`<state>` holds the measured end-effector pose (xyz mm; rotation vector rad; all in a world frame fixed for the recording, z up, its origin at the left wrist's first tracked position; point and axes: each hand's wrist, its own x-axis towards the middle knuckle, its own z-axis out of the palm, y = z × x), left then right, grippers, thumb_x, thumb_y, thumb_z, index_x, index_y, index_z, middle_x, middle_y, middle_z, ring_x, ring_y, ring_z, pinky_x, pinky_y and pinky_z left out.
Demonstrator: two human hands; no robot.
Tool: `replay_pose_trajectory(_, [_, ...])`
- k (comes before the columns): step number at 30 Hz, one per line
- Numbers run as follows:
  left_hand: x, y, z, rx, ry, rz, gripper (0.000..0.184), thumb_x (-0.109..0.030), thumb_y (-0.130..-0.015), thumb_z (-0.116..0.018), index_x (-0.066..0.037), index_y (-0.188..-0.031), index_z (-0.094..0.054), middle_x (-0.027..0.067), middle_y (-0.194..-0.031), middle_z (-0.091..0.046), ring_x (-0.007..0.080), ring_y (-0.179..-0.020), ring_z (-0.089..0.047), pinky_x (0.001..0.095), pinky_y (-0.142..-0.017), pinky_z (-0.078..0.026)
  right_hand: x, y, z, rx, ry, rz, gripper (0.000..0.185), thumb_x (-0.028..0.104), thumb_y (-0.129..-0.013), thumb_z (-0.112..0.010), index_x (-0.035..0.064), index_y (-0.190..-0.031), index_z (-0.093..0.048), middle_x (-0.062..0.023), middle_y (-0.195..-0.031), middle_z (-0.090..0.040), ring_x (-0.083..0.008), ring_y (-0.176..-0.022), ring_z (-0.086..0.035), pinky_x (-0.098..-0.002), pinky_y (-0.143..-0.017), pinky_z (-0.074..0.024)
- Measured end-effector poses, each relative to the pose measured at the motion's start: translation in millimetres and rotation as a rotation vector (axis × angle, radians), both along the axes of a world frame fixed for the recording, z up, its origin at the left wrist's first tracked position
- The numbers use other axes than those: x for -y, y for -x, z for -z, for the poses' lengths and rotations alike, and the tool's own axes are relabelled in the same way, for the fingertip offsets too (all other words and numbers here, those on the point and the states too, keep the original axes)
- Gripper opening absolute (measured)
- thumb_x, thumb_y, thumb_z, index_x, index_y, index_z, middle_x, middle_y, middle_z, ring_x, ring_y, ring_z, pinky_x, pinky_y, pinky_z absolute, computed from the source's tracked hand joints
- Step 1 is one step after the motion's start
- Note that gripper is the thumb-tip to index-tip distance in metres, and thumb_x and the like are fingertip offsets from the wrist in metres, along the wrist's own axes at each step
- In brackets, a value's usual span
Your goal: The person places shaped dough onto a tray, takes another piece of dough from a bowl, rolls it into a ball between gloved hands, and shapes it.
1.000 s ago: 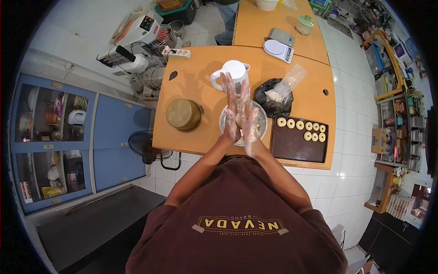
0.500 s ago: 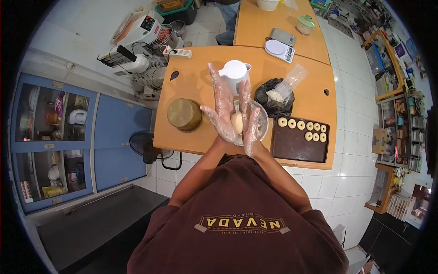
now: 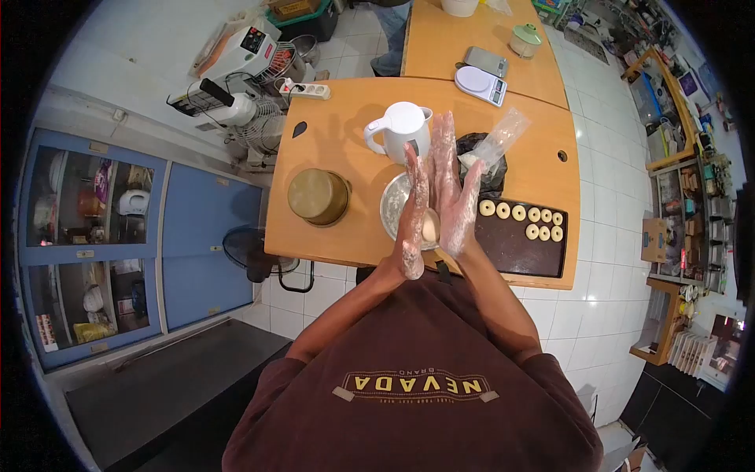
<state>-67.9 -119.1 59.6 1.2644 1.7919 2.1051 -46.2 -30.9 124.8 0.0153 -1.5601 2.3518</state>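
A pale dough ball (image 3: 430, 226) is pressed between my floured palms above the near table edge. My left hand (image 3: 414, 208) is on its left side, fingers stretched upward. On the other side is my right hand (image 3: 456, 200), its fingers straight and its thumb apart. Together the palms hold the ball, which they partly cover. Behind and below my hands sits a metal bowl (image 3: 391, 206) with white flour, partly hidden. To the right, a dark baking tray (image 3: 511, 256) carries several dough rings (image 3: 519, 212).
A white kettle (image 3: 409, 126) stands beyond the bowl. A brownish round container (image 3: 314, 197) is at the left. A black plastic bag (image 3: 494, 177) and a clear bag (image 3: 503, 141) lie right of the kettle. Farther back are a kitchen scale (image 3: 478, 82) and a power strip (image 3: 307, 90).
Both hands have shifted right with the dough ball between them. My right hand has slid forward and my left hand back, uncovering the kettle handle and the bowl's left side.
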Motion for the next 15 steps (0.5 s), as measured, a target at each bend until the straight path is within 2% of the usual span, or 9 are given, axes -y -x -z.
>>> replay_pose_trajectory(3, [4,5,-7,0.077,-0.087,-0.010,0.116,-0.090,-0.087,-0.004,-0.004,-0.164,0.009,0.0139,-0.172,0.016,0.0327,-0.159,0.010,0.0497,-0.127,0.002,-1,14,16,0.030,0.040,-0.026,0.096,0.082,-0.094,0.003,0.0202,-0.167,0.006,-0.0117,-0.174,0.005,-0.0280,-0.160,0.008,-0.0489,-0.127,0.0052])
replay_pose_trajectory(4, [2,8,-13,0.111,-0.140,-0.032,0.109,-0.085,-0.092,-0.005,-0.004,-0.164,0.009,0.0129,-0.173,0.013,0.0311,-0.159,0.009,0.0472,-0.127,0.001,3,15,19,0.025,0.051,-0.055,0.092,0.078,-0.097,0.001,0.0174,-0.167,0.006,-0.0118,-0.174,0.005,-0.0292,-0.160,0.008,-0.0481,-0.127,0.0042])
replay_pose_trajectory(6, [0,16,-17,0.217,-0.234,-0.052,0.098,-0.076,-0.100,-0.009,-0.005,-0.165,0.007,0.0117,-0.174,0.009,0.0287,-0.160,0.007,0.0438,-0.128,0.000,11,15,31,0.034,-0.131,-0.024,0.091,0.076,-0.099,-0.001,0.0159,-0.167,0.004,-0.0067,-0.175,0.003,-0.0273,-0.160,0.002,-0.0446,-0.128,0.0003])
replay_pose_trajectory(7, [1,21,-12,0.289,-0.278,-0.051,0.093,-0.073,-0.103,-0.010,-0.005,-0.165,0.006,0.0114,-0.174,0.007,0.0280,-0.160,0.005,0.0428,-0.129,0.000,13,13,42,0.044,-0.177,-0.033,0.089,0.073,-0.101,-0.003,0.0138,-0.167,0.005,-0.0070,-0.174,0.003,-0.0271,-0.160,0.002,-0.0437,-0.128,-0.0001])
replay_pose_trajectory(9, [12,37,43,0.515,-0.340,-0.003,0.089,-0.068,-0.105,-0.014,-0.006,-0.166,0.004,0.0120,-0.174,0.004,0.0283,-0.160,0.003,0.0438,-0.129,-0.001,14,5,67,0.071,-0.221,-0.076,0.084,0.065,-0.105,-0.010,0.0082,-0.166,0.006,-0.0102,-0.174,0.004,-0.0274,-0.160,0.004,-0.0428,-0.128,0.0004])
replay_pose_trajectory(10, [7,43,53,0.407,-0.363,0.030,0.086,-0.062,-0.106,-0.026,-0.003,-0.164,-0.005,0.0150,-0.172,-0.007,0.0280,-0.158,-0.009,0.0433,-0.127,-0.010,14,-3,82,0.088,-0.218,-0.111,0.081,0.060,-0.108,-0.014,0.0048,-0.165,0.006,-0.0132,-0.174,0.005,-0.0279,-0.159,0.006,-0.0428,-0.128,0.0014])
replay_pose_trajectory(11, [2,49,63,0.301,-0.391,0.065,0.084,-0.056,-0.107,-0.038,0.001,-0.163,-0.014,0.0181,-0.170,-0.017,0.0278,-0.156,-0.021,0.0428,-0.125,-0.019,18,-6,89,0.090,-0.174,-0.113,0.081,0.060,-0.108,-0.011,0.0048,-0.165,0.007,-0.0130,-0.174,0.006,-0.0272,-0.159,0.006,-0.0420,-0.128,0.0013])
replay_pose_trajectory(13, [6,55,45,0.531,-0.625,0.420,0.088,-0.065,-0.105,-0.031,-0.006,-0.165,-0.005,0.0140,-0.173,-0.010,0.0290,-0.158,-0.015,0.0466,-0.127,-0.016,25,-13,98,0.094,-0.084,-0.115,0.082,0.062,-0.107,-0.006,0.0047,-0.165,0.008,-0.0127,-0.174,0.007,-0.0258,-0.160,0.006,-0.0404,-0.128,0.0009])
replay_pose_trajectory(15, [3,54,36,0.625,-0.577,0.422,0.091,-0.071,-0.103,-0.026,-0.010,-0.166,-0.001,0.0117,-0.174,-0.007,0.0299,-0.159,-0.014,0.0488,-0.127,-0.016,32,-13,97,-0.010,-0.064,-0.138,0.079,0.054,-0.111,-0.016,0.0011,-0.163,0.009,-0.0173,-0.173,0.005,-0.0298,-0.159,0.005,-0.0425,-0.128,-0.0001])
